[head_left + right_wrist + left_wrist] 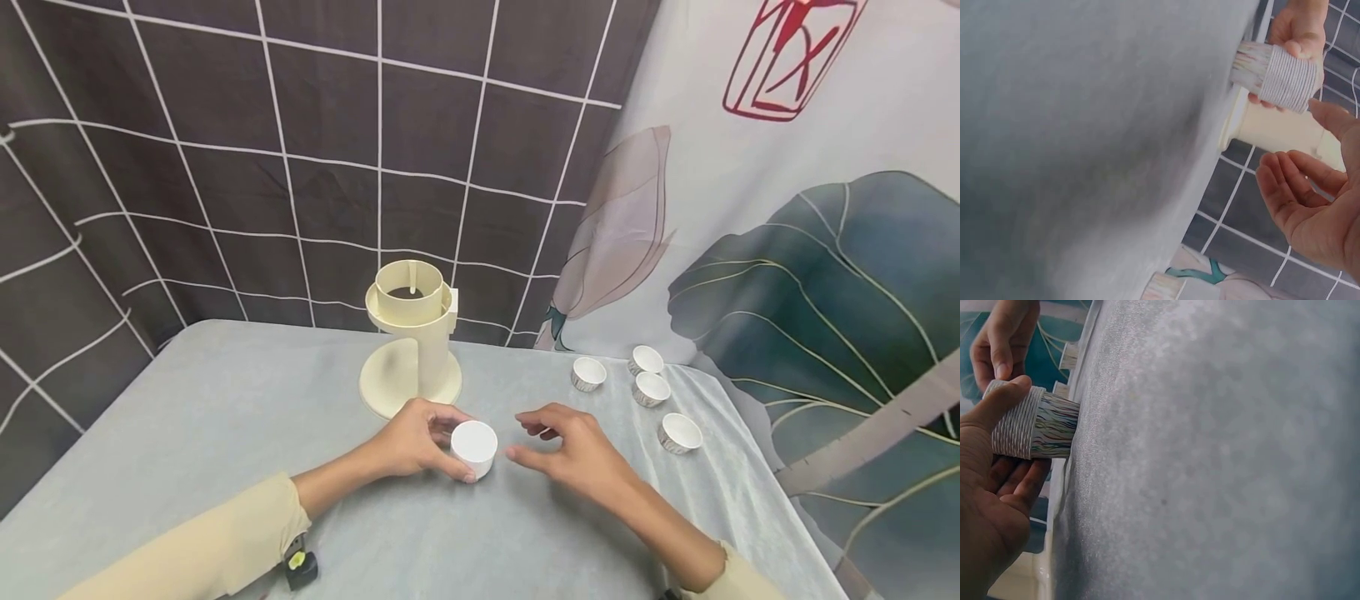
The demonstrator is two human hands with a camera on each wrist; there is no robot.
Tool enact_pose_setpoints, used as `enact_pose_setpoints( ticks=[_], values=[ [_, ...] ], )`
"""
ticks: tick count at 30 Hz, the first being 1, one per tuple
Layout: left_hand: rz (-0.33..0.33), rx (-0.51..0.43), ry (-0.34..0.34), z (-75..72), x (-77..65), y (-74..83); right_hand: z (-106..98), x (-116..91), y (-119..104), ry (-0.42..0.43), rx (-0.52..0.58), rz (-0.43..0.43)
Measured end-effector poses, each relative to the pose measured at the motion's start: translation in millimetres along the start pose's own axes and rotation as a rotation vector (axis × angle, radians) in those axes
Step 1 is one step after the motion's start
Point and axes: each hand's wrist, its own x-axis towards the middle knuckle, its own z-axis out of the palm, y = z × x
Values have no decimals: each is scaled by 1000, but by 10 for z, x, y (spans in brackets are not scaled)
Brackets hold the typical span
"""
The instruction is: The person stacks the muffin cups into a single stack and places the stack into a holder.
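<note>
A stack of nested paper baking cups [474, 447] stands on the table, rims up, with colored streaks along the lowest cup's side. My left hand [422, 439] grips it from the left, thumb at the front and fingers behind. To the right, my right hand [570, 450] holds nothing; its fingers are bent loosely toward the stack [1275, 72] and a small gap shows between them in the head view. In the right wrist view, the right thumb tip overlaps the stack's rim. Behind the left hand rises a cream plastic stand [431, 354] with a ring-shaped top and round base.
Several single paper cups [681, 433] sit at the table's right side. The pale cloth-covered table [262, 408] backs onto a dark grid-patterned curtain [322, 125] and a leaf-print curtain [810, 267] on the right.
</note>
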Motion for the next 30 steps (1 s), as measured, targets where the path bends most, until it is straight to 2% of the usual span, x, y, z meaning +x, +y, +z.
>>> enact_pose_setpoints(
  ticks=[8,18,30],
  values=[
    [4,-10,1,4,-11,17,-113,-46,130,57,-55,55],
    [-3,-6,8,-11,-1,29,-237,23,318,109,-84,141],
    [-31,22,7,-7,-5,35,-309,60,439,105,-100,212]
  ],
)
